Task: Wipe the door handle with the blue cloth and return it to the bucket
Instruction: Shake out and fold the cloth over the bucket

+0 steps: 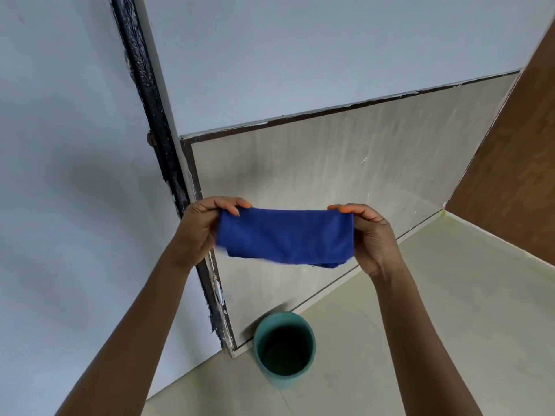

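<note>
A folded blue cloth (285,235) is stretched flat between my two hands, well above the floor. My left hand (201,229) pinches its left edge and my right hand (369,235) pinches its right edge. Below the cloth a teal bucket (310,337) stands upright on the floor against the wall, its inside dark and holding nothing that I can make out. No door handle shows in the head view.
A grey door (60,175) fills the left side, with a dark frame strip (159,130) and a small metal fitting (151,139) on it. A tiled wall (330,163) stands ahead, a brown panel (516,163) at the right, and pale floor tiles (435,310) below.
</note>
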